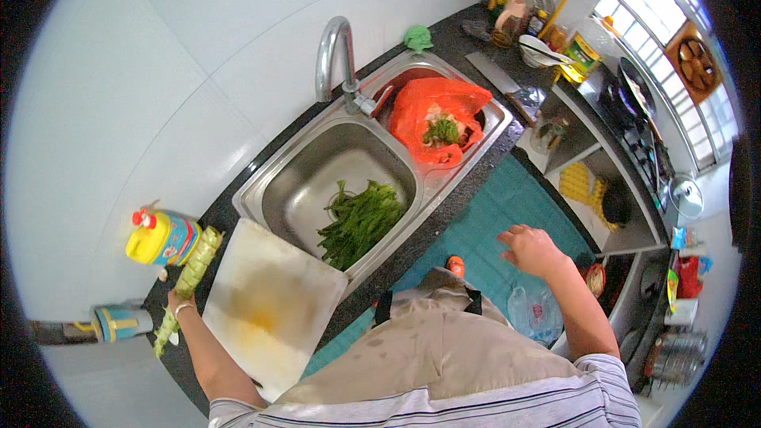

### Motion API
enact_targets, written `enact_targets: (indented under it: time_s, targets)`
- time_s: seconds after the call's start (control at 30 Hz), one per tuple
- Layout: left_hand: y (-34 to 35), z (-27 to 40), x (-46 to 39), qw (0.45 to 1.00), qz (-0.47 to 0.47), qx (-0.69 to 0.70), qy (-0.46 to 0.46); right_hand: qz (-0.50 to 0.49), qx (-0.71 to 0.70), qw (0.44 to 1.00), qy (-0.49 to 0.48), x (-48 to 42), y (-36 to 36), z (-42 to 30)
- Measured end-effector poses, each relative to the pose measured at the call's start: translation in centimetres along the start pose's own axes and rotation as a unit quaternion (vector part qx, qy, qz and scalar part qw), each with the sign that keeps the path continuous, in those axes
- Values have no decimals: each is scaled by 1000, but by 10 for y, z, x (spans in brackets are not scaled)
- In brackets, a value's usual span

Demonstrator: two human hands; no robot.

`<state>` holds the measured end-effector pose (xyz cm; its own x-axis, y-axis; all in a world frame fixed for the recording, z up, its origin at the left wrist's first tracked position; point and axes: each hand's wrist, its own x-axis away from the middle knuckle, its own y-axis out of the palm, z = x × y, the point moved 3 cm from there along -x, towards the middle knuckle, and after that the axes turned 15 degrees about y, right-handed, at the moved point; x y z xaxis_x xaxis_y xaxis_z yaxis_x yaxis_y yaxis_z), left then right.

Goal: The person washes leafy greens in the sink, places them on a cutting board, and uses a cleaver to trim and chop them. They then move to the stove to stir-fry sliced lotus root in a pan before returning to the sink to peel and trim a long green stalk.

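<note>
My left hand (pixel 178 302) is wrapped around a long pale-green ringed vegetable stem, likely celtuce (pixel 197 261), at the left of the counter. Beside it stands a yellow jug of detergent (pixel 166 239) with a red cap. A white cutting board (pixel 261 315), stained yellow-brown, lies between that hand and the sink. Over the floor on the right hangs my right hand (pixel 532 251), empty, its fingers loosely apart. Wet leafy greens (pixel 362 220) rest in the larger basin of the steel sink (pixel 297 166). A red plastic bag (pixel 416 107) with vegetable scraps fills the smaller basin.
A chrome faucet (pixel 339 41) rises behind the sink. A cleaver (pixel 493 71) lies on the black counter right of it, near a bowl (pixel 538 50) and bottles. A clear plastic bag (pixel 535 315) is on the teal floor. Open shelves (pixel 585 190) and a gas stove (pixel 645 154) line the right.
</note>
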<state>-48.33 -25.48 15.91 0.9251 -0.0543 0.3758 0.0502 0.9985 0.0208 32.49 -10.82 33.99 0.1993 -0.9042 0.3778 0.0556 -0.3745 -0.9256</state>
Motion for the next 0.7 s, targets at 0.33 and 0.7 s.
enact_targets:
  time_s: [0.33, 0.7]
  targets:
    - [-88, 16, 158, 935, 30, 322, 143, 47, -45, 992, -105, -73, -19, 105]
    - [51, -79, 481, 912, -87, 391, 82, 146, -175, 962, -154, -231, -68, 183]
